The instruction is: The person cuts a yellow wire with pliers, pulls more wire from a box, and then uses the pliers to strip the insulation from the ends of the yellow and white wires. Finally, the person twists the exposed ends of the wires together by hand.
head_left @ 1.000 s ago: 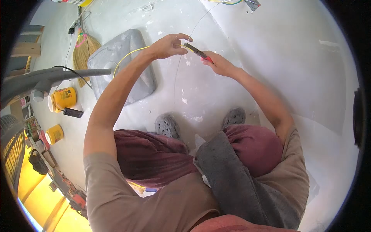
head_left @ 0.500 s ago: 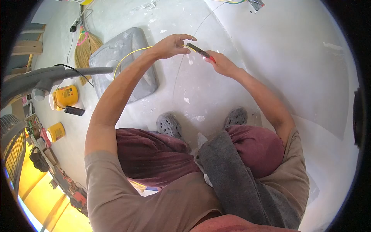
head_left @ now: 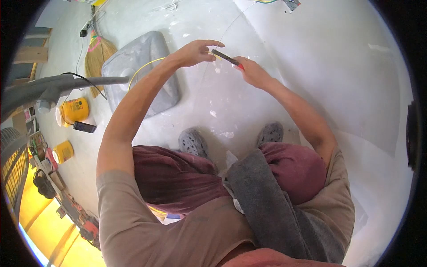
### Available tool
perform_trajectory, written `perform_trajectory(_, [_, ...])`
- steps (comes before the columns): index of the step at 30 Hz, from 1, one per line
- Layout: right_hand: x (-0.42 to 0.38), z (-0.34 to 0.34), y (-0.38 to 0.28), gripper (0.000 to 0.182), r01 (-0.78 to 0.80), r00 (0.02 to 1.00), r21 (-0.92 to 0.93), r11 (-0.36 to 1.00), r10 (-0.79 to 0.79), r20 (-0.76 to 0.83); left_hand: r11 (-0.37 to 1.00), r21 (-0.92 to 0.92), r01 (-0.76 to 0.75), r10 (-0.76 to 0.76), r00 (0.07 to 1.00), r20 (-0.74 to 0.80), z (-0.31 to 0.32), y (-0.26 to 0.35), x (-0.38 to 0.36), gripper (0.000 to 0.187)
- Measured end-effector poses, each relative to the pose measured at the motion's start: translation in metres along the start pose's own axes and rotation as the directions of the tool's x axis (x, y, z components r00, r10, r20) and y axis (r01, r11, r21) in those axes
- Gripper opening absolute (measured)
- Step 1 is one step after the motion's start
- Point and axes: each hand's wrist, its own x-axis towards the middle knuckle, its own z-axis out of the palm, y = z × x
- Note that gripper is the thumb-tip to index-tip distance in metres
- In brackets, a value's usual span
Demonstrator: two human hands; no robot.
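Note:
My right hand (head_left: pixel 252 72) is closed round pliers (head_left: pixel 227 58) with dark jaws and a red grip. The jaws point up and left, close to the fingertips of my left hand (head_left: pixel 195 52). My left hand pinches a yellow wire (head_left: pixel 147 66), its index finger stretched out. The wire curves from beside the grey base to behind my left forearm and shows again at the fingers. A thin pale wire (head_left: pixel 232 24) comes down from the top of the view to the pliers' tip. Whether the jaws grip a wire is too small to tell.
At left a grey pole (head_left: pixel 89 82) crosses over a grey fan-like base (head_left: pixel 155 89). Nearby are a straw broom (head_left: pixel 98 58), yellow tubs (head_left: pixel 74 109), a black phone-like device (head_left: pixel 84 127) and a caged fan (head_left: pixel 14 155). Grey clogs (head_left: pixel 193 142) are on my feet.
Both hands and the pliers have shifted very slightly left in the view. The pliers stay in my right hand, and my left hand keeps its pinch.

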Motion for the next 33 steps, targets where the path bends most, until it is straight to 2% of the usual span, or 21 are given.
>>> perform_trajectory(3, [-0.002,-0.001,-0.002,0.028,-0.022,0.999,0.016,1.0,0.021,0.024,1.0,-0.011,0.024,-0.024,1.0,-0.009,-0.002,0.006,-0.003,0.052])
perform_trajectory(5, [-0.004,-0.009,-0.01,0.027,-0.193,0.968,0.105,0.975,0.172,0.184,0.999,0.019,0.027,-0.027,1.0,-0.007,-0.004,0.008,-0.002,0.051])
perform_trajectory(11, [-0.014,-0.007,-0.002,0.027,-0.257,0.95,0.133,0.957,0.226,0.214,0.999,0.045,0.023,-0.022,0.999,-0.026,-0.006,0.014,-0.007,0.051])
perform_trajectory(15, [-0.012,-0.005,-0.004,0.028,-0.263,0.948,0.165,0.951,0.223,0.226,0.995,0.096,0.038,-0.036,0.999,-0.017,-0.005,0.012,-0.004,0.052])
perform_trajectory(17, [-0.01,-0.003,-0.003,0.028,-0.157,0.978,0.133,0.979,0.135,0.16,0.996,0.083,0.019,-0.018,1.0,-0.017,-0.005,0.007,-0.002,0.053])
perform_trajectory(24, [-0.004,-0.007,-0.005,0.034,-0.131,0.978,0.09,0.987,0.115,0.172,0.998,0.062,0.006,-0.005,1.0,-0.013,0.0,0.002,0.0,0.054])
perform_trajectory(26, [-0.005,-0.005,0.001,0.037,-0.05,0.992,0.034,0.998,0.046,0.119,0.997,0.077,-0.007,0.008,1.0,-0.011,-0.002,0.002,0.001,0.055])
perform_trajectory(33, [-0.003,-0.018,-0.01,0.035,-0.082,0.987,-0.039,0.996,0.087,0.134,0.997,0.077,-0.028,0.032,0.999,-0.043,0.006,-0.015,0.009,0.056])
